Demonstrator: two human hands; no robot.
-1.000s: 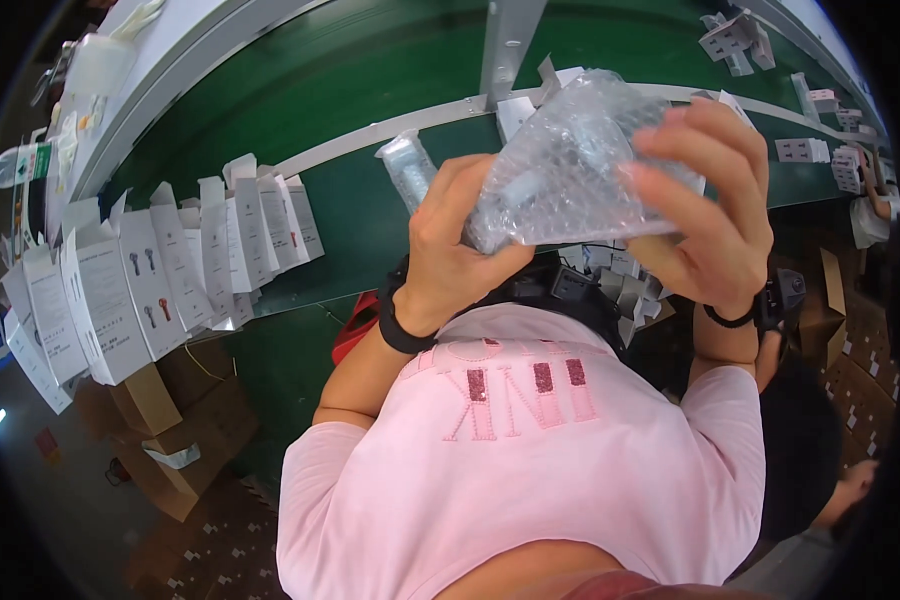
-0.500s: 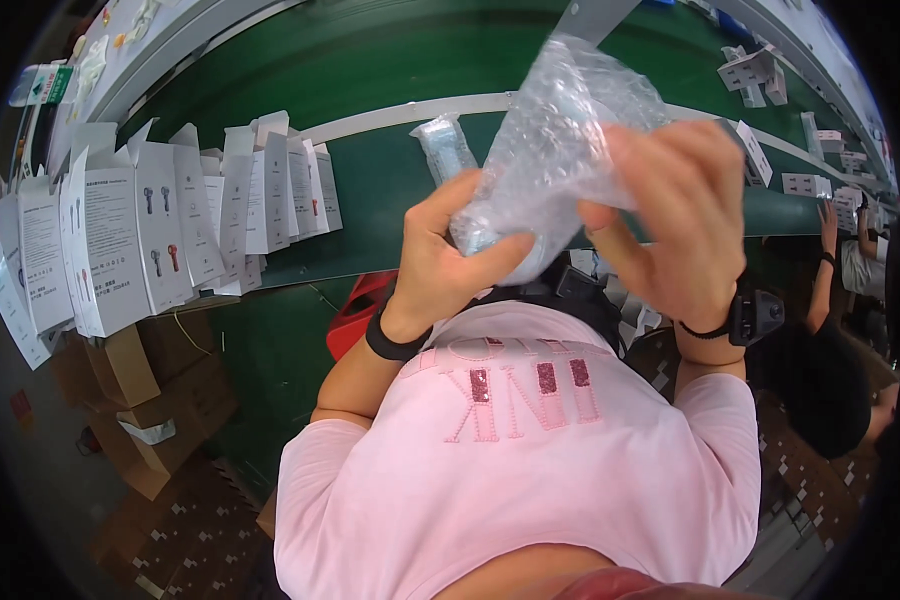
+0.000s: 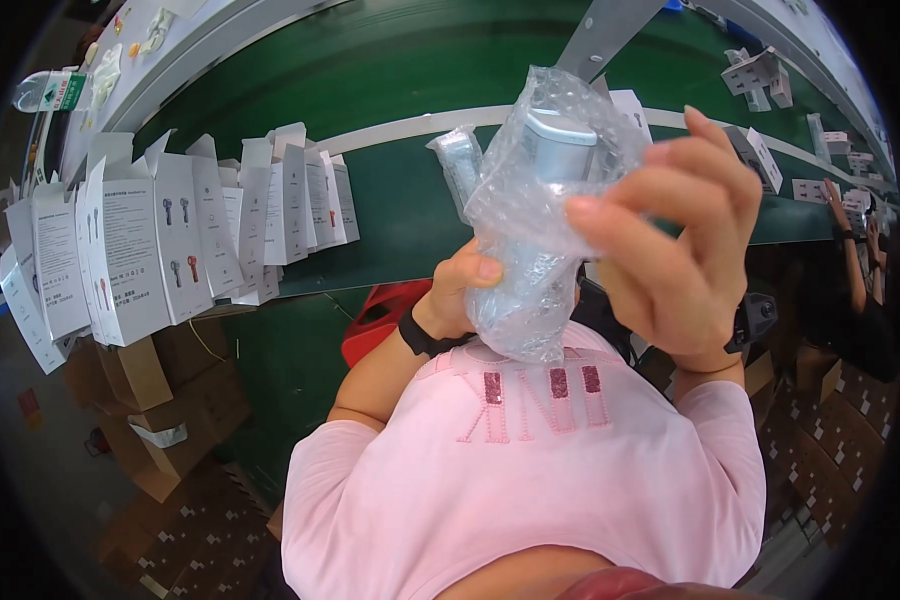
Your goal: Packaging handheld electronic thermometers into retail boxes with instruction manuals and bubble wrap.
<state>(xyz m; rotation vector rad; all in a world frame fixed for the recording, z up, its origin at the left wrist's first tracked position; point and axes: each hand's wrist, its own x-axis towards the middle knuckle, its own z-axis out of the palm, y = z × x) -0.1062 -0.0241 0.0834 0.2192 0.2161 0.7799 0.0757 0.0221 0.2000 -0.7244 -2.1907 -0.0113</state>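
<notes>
A clear bubble-wrap bag (image 3: pixel 525 280) is gripped low on its left side by my left hand (image 3: pixel 457 290), the thumb pressed across the plastic. Inside its upper part shows a light blue device (image 3: pixel 562 150) with a rounded, flat end, partly veiled by the plastic. My right hand (image 3: pixel 685 225) is at the bag's right edge, fingers spread and slightly blurred, one fingertip against the plastic. Just left of the bag, another bubble-wrapped light blue item (image 3: pixel 458 165) lies on the green work surface (image 3: pixel 390 190).
Open white printed cartons (image 3: pixel 130 240) stand in a row at the left. Behind the bag rises a grey metal post (image 3: pixel 605 40). Brown cardboard boxes (image 3: pixel 160 420) and a red plastic object (image 3: pixel 375 320) are below the surface. Another person's arm (image 3: pixel 850 250) reaches in at far right.
The bag has come lower and more upright in my left hand, and the light blue device now shows clearly in its upper part. My right hand's fingers have spread.
</notes>
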